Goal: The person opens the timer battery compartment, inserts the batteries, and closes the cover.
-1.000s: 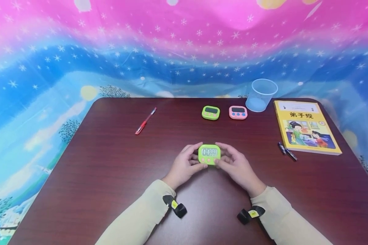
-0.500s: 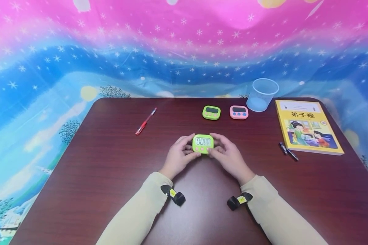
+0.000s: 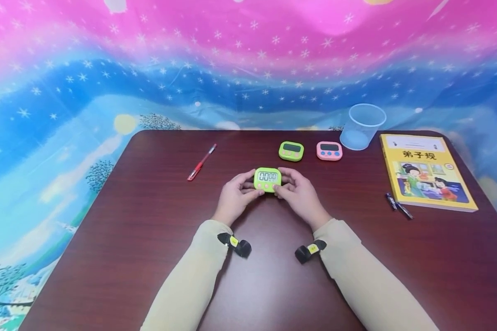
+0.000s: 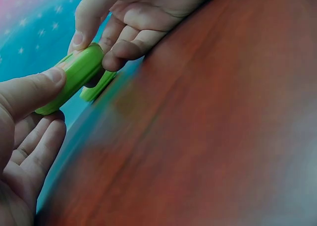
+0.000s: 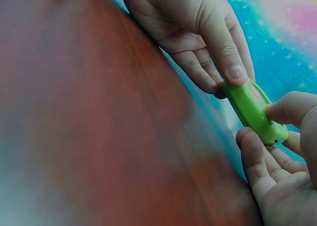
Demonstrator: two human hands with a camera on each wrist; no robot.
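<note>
Between my left hand (image 3: 235, 195) and right hand (image 3: 300, 195) I am pinching a green timer (image 3: 267, 179) by its two ends; I am holding it farther from me than a second ago, nearer the second green timer (image 3: 291, 151). The rear edge of the tabletop (image 3: 149, 220) is running behind that one and the pink timer (image 3: 329, 151); room is stretching left toward a red pen (image 3: 202, 162) and right toward a book (image 3: 430, 172). The reddish-brown tabletop is shining, and a pink-and-blue cloth (image 3: 232, 69) is hanging behind.
</note>
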